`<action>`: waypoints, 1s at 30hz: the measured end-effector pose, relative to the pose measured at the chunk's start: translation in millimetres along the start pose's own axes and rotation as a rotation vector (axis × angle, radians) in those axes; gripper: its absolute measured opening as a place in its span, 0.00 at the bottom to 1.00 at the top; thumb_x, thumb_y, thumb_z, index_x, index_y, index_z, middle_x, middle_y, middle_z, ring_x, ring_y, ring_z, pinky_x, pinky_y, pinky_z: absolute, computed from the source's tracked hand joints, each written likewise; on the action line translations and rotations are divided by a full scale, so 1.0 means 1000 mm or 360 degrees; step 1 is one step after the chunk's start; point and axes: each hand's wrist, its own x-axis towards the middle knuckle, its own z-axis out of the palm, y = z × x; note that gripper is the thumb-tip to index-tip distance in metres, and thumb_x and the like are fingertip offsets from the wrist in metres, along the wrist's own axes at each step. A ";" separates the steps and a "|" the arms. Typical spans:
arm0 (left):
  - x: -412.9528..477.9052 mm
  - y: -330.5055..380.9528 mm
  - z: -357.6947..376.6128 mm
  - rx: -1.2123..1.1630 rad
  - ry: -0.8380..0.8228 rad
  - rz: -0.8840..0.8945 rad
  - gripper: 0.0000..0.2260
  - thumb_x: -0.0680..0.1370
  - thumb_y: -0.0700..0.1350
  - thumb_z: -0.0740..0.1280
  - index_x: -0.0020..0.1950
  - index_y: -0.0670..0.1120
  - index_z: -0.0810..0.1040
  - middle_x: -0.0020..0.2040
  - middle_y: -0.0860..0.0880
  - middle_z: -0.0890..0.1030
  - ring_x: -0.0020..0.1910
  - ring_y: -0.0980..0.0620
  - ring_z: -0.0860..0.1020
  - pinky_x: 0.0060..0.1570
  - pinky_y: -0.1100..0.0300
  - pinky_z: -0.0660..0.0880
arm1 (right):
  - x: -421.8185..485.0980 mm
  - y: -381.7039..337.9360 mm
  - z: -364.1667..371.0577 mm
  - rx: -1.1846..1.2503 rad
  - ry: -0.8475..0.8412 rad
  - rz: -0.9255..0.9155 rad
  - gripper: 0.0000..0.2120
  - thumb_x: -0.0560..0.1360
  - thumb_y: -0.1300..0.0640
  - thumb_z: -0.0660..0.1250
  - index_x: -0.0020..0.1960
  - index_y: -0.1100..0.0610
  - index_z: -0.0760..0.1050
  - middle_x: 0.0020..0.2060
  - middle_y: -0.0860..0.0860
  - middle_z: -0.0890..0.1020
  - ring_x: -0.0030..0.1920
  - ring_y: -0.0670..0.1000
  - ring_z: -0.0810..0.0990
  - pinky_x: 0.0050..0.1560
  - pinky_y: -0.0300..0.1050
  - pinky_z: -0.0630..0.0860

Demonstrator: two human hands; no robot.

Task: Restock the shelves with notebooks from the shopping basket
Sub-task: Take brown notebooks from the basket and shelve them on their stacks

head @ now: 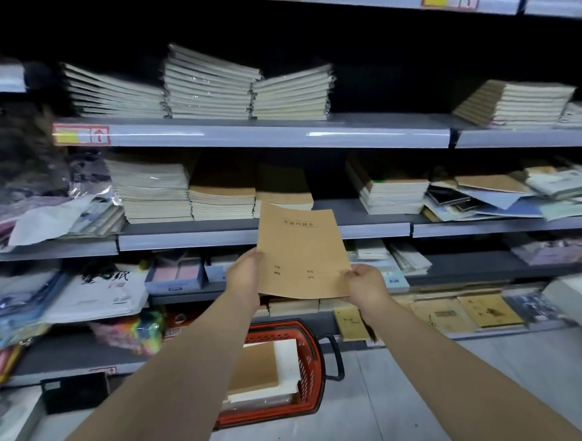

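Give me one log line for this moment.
left hand: grips brown notebook | right hand: pinches it | notebook: before middle shelf | red basket: more notebooks inside

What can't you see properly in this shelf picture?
Head view:
- Small print on the brown kraft-paper notebook: too small and blurred to read.
- Most fingers of the left hand and right hand: hidden behind that notebook.
- Contents of the red plastic shopping basket: partly covered by the left forearm.
- Yellow and red price tag: cut off by the top edge.
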 end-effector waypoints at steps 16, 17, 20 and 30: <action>0.072 0.011 0.024 -0.0035 -0.0033 -0.0085 0.09 0.79 0.45 0.61 0.50 0.53 0.81 0.46 0.49 0.84 0.46 0.47 0.80 0.49 0.53 0.77 | 0.072 -0.023 0.017 -0.0049 0.0027 -0.0026 0.08 0.80 0.62 0.58 0.49 0.61 0.76 0.48 0.60 0.80 0.49 0.59 0.79 0.50 0.54 0.79; 0.081 0.013 0.025 -0.0046 -0.0041 -0.0099 0.09 0.79 0.45 0.62 0.48 0.53 0.81 0.44 0.49 0.84 0.44 0.47 0.80 0.47 0.54 0.77 | 0.081 -0.026 0.021 -0.0029 0.0028 -0.0003 0.09 0.80 0.62 0.58 0.50 0.61 0.77 0.49 0.60 0.80 0.49 0.59 0.79 0.48 0.55 0.80; 0.108 0.021 0.032 -0.0062 -0.0093 -0.0118 0.08 0.80 0.45 0.61 0.51 0.53 0.80 0.47 0.48 0.83 0.46 0.46 0.80 0.50 0.51 0.76 | 0.104 -0.037 0.030 0.0022 0.0015 0.0053 0.08 0.80 0.63 0.59 0.51 0.63 0.77 0.48 0.59 0.80 0.44 0.58 0.78 0.36 0.48 0.80; 0.184 0.066 0.050 -0.0112 -0.0284 -0.0172 0.13 0.81 0.42 0.59 0.64 0.48 0.76 0.55 0.44 0.82 0.49 0.45 0.80 0.41 0.54 0.79 | 0.174 -0.058 0.065 0.0031 0.0084 0.0108 0.05 0.80 0.64 0.60 0.52 0.61 0.75 0.47 0.55 0.78 0.39 0.53 0.76 0.26 0.39 0.73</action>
